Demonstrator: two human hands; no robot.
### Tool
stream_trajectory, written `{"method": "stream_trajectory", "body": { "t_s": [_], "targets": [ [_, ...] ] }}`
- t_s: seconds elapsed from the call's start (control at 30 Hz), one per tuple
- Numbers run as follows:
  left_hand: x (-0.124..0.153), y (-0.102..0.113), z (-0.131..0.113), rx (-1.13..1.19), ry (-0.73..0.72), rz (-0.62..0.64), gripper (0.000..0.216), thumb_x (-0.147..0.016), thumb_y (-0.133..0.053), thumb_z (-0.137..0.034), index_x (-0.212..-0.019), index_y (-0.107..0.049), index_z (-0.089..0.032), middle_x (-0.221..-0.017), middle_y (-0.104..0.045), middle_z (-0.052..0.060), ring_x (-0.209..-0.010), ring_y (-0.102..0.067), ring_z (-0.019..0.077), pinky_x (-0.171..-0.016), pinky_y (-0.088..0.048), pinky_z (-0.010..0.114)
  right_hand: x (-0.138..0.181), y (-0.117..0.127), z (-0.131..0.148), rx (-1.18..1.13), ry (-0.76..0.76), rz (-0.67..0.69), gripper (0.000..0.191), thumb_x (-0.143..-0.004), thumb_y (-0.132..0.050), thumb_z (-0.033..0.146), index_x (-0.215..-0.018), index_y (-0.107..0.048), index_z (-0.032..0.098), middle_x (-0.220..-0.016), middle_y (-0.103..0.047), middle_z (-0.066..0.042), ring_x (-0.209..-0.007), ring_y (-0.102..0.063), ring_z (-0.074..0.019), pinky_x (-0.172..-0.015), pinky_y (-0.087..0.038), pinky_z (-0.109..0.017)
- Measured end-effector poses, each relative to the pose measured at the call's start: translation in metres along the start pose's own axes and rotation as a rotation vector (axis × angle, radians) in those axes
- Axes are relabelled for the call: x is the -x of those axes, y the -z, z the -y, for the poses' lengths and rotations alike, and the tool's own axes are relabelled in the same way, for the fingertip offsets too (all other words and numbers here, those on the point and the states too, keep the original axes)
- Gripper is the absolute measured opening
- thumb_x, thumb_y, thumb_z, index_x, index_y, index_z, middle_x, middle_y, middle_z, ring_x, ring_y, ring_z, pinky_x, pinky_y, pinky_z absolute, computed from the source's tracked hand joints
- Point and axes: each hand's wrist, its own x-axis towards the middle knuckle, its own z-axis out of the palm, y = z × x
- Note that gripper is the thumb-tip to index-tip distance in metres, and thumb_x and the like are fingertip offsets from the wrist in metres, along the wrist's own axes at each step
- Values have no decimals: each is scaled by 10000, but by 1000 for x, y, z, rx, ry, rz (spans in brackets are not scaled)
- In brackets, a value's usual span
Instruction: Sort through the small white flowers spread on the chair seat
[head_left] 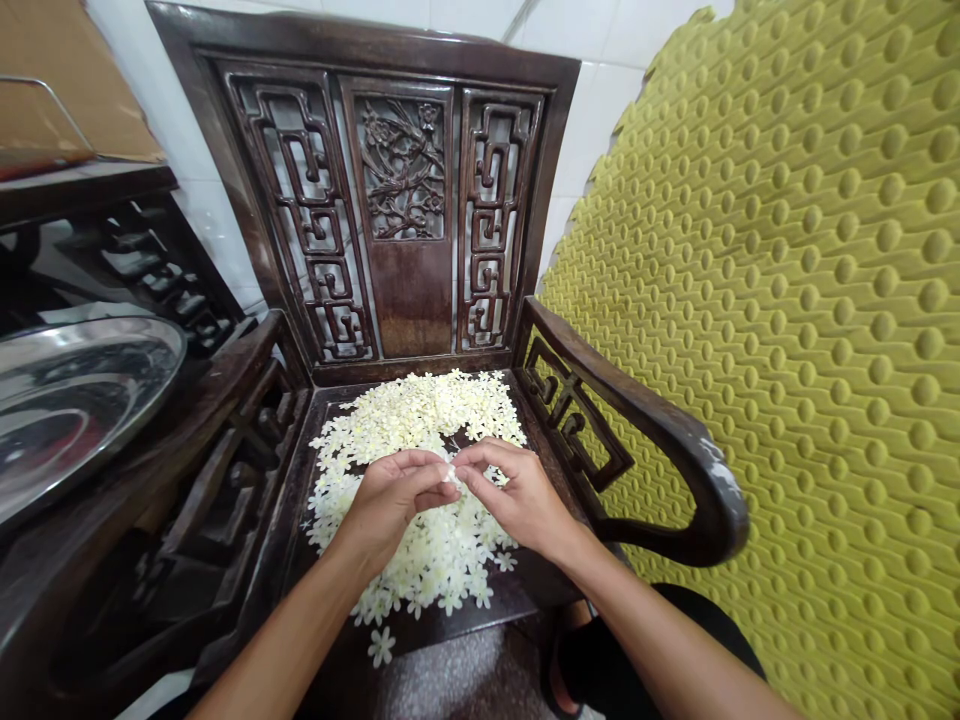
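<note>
Small white flowers (442, 560) with pointed petals lie heaped over the dark wooden chair seat (536, 590). Above the heap my left hand (397, 495) and my right hand (514, 490) meet, fingertips almost touching. Both pinch a small white flower (450, 472), mostly covered by the fingers. My left thumb and forefinger close on its left side, my right thumb and forefinger on its right. Behind the hands, more pale yellow-white flowers (420, 410) spread toward the backrest. A single flower (381, 646) hangs at the seat's front edge.
The chair has a carved backrest (409, 290) and curved armrests, the right armrest (652, 430) close to my forearm. A shiny metal tray (90, 380) stands at the left. A yellow bumpy foam mat (810, 300) rises along the right. White tiles (600, 110) cover the wall behind.
</note>
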Motion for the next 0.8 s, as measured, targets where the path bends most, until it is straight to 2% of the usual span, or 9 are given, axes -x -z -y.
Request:
{"method": "stream_trajectory", "body": {
  "t_s": [0.3,0.57,0.73,0.8],
  "targets": [
    [-2,2,0,-32,-3,23,118,-730,-757,-181,-783,-670,-122,-686,-719,35,-644,-689,135,-736,-574,284,-1,-1,0,29,0,0,114,-930,-563,203,-923,-677,203,-833,-663,-22,-789,-616,-160,-751,-467,-287],
    [0,-4,3,-135,-64,-8,151,-726,-760,-224,-812,-695,-118,-748,-741,57,-708,-699,166,-796,-577,352,0,-2,-2,127,29,-12,93,-886,-578,155,-858,-651,204,-743,-624,3,-715,-584,-154,-726,-434,-283],
    [1,-9,3,-208,-131,-5,195,-689,-797,-227,-828,-715,-117,-788,-759,62,-733,-698,155,-741,-571,276,1,-4,-4,138,20,-14,82,-871,-584,144,-860,-646,197,-742,-609,2,-719,-570,-152,-717,-425,-278],
    [1,-8,4,-204,-147,-14,186,-693,-796,-236,-814,-718,-118,-772,-759,57,-726,-699,153,-747,-575,282,1,-4,-4,114,4,-19,95,-875,-575,143,-833,-642,197,-741,-611,4,-713,-567,-146,-710,-424,-273]
  ]
}}
